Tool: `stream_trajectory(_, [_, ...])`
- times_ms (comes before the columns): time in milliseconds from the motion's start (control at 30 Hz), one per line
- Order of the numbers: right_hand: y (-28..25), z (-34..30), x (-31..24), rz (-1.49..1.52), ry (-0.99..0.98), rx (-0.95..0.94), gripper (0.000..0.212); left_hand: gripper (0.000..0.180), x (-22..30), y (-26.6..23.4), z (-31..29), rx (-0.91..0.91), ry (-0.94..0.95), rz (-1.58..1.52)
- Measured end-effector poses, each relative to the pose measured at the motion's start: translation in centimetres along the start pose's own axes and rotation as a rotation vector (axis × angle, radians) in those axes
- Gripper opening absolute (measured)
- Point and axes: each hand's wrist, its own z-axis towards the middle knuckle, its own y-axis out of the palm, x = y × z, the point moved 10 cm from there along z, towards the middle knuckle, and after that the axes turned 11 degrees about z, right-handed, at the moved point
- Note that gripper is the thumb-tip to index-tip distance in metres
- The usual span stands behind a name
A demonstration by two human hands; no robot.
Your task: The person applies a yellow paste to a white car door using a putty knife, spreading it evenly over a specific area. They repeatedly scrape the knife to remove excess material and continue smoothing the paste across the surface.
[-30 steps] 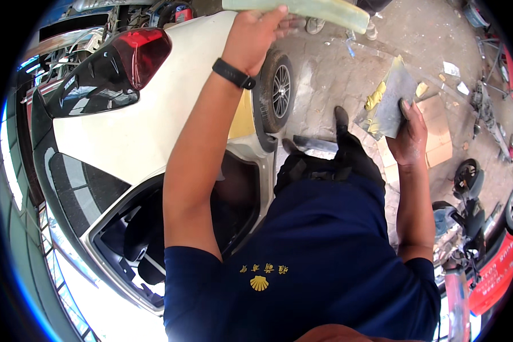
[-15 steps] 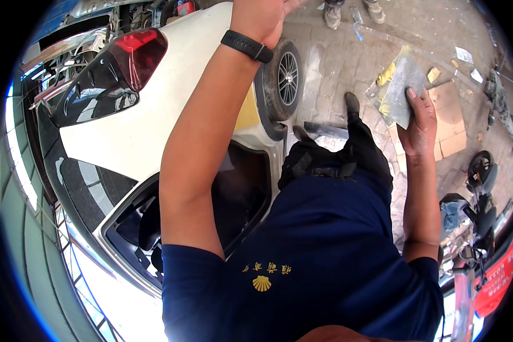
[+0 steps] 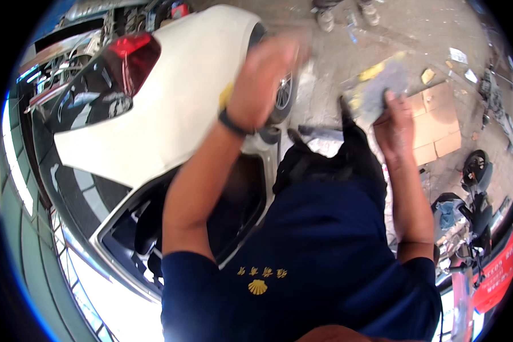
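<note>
My right hand (image 3: 396, 126) grips a flat grey board (image 3: 382, 85) by its near edge, with the thumb on top. Yellow paste, like filler (image 3: 373, 70), is smeared along the board's far and left edges. Motion blurs my left hand (image 3: 262, 80), raised in front of the white car's (image 3: 194, 74) rear side and wheel (image 3: 283, 97); its fingers are smeared, and I cannot make out anything in them. Beside that wrist, a small part of a yellow patch (image 3: 226, 94) shows on the car body, the rest being hidden by the hand.
A flattened cardboard sheet (image 3: 436, 122) lies on the floor to the right, with paper scraps (image 3: 457, 55) beyond it. Farther right stands a motorbike (image 3: 479, 199). Another person's shoes (image 3: 325, 20) show at the far edge. The car's side opening (image 3: 242, 188) is at my left.
My left hand has come down and nearer from the top edge, now blurred. My right hand has shifted left with the board, which has tilted leftward. The view has moved slightly.
</note>
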Motion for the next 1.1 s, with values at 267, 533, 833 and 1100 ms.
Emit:
stream_trajectory(267, [4.2, 0.3, 9.4, -0.1, 0.191, -0.121, 0.024, 0.024, -5.9, 2.4, -10.8, 0.322, -0.042, -0.229])
stream_trajectory(533, [8.3, -0.6, 14.8, -0.548, 0.025, -0.143, 0.029, 0.025, -2.8, -7.0, -17.8, 0.671, 0.073, 0.483])
stream_trajectory(833, [7.6, -5.8, 25.0, -0.49, 0.348, -0.294, 0.028, 0.019, -5.6, -10.5, -22.9, 0.321, 0.0, 0.688])
stream_trajectory(1100, [14.6, -10.4, 20.0, -0.872, -0.313, -0.691, 0.019, 0.023, -8.6, -12.7, -28.5, 0.144, -0.123, 0.726])
